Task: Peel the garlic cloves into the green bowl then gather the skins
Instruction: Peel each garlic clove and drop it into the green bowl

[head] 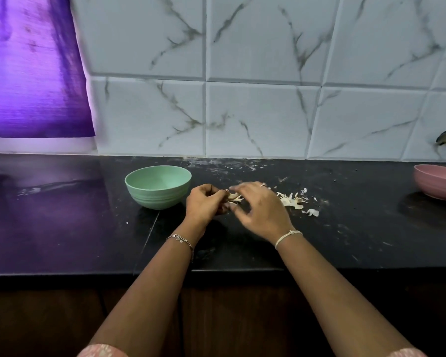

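A green bowl (158, 186) stands on the black counter, just left of my hands; its inside is not visible from here. My left hand (205, 204) has its fingers curled round pale garlic skins (234, 197). My right hand (259, 207) is right beside it, its blurred fingertips touching the same bunch of skins. More loose garlic skins (292, 200) lie scattered on the counter to the right of my right hand. No whole clove is visible.
A pink bowl (438, 181) sits at the far right edge of the black counter (62, 222). A tiled wall rises behind, and a purple cloth (31, 68) hangs at the upper left. The counter's front edge runs under my forearms.
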Demonstrator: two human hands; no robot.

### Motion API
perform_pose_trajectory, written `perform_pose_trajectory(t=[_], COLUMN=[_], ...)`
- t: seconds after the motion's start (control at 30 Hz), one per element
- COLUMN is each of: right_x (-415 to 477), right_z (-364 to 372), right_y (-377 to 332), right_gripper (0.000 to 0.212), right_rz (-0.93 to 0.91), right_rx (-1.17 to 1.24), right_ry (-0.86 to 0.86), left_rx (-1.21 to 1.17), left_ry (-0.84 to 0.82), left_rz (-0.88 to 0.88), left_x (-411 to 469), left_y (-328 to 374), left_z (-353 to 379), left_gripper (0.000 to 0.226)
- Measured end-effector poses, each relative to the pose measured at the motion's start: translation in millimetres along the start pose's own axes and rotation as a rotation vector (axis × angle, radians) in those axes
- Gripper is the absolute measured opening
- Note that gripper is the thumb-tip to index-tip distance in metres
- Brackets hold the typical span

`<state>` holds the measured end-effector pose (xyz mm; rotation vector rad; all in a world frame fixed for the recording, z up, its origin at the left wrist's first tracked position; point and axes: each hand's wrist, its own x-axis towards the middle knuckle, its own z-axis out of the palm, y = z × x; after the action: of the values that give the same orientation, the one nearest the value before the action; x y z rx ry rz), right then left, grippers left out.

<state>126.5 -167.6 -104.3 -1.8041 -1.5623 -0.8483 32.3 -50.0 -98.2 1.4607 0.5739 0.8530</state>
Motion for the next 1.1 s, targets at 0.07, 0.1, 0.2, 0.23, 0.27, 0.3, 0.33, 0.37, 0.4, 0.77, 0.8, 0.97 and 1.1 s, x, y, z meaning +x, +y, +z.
perform_pose_trajectory(t=[0.07, 0.1, 0.2, 0.23, 0.27, 0.3, 0.33, 0.37, 0.4, 0.77, 0.8, 0.97, 1.1], right_x=[0, 1, 1, 1, 1, 2, 4, 7, 10, 63, 73, 86, 49], right_z=[7, 10, 12, 11, 10, 8, 7, 5, 3, -54, -62, -62, -23], right_y=[0, 2, 3, 3, 2, 2, 3, 4, 6, 26, 26, 22, 16], right_gripper=[0.029, 0.027, 0.017, 0.014, 0.011, 0.009, 0.007, 0.007, 0.011, 0.006, 0.004, 0.014, 0.018], right_rz=[-0.08, -0.082, -0.041, -0.02, 0.011, 0.062, 0.141, 0.241, 0.347, 0.848, 0.863, 0.766, 0.633], right_rx=[-0.1, -0.129, -0.162, -0.142, -0.099, -0.028, 0.063, 0.166, 0.269, 0.847, 0.86, 0.642, 0.127], right_ry=[-0.011, -0.005, -0.009, -0.024, -0.037, -0.048, -0.062, -0.093, -0.141, -0.532, -0.481, -0.442, -0.866], left_rx=[-0.01, -0.006, 0.042, 0.051, 0.054, 0.051, 0.053, 0.062, 0.076, 0.375, 0.363, 0.298, 0.31], left_ry=[0.015, 0.016, 0.022, 0.012, -0.005, -0.03, -0.058, -0.079, -0.091, 0.075, 0.081, 0.136, 0.154], left_rz=[-0.006, -0.008, -0.013, -0.018, -0.025, -0.033, -0.04, -0.043, -0.041, 0.074, 0.068, 0.059, 0.08], left_x=[-1, -1, 0, 0, 1, 1, 2, 3, 3, 7, 8, 11, 11], left_y=[1, 2, 1, 0, -1, -3, -4, -5, -5, -4, -5, -6, -7], left_z=[-1, -1, 0, 0, 0, 1, 2, 2, 1, -5, -5, -5, -4], left_gripper=[0.018, 0.019, 0.023, 0.024, 0.025, 0.026, 0.026, 0.025, 0.027, 0.034, 0.035, 0.044, 0.051])
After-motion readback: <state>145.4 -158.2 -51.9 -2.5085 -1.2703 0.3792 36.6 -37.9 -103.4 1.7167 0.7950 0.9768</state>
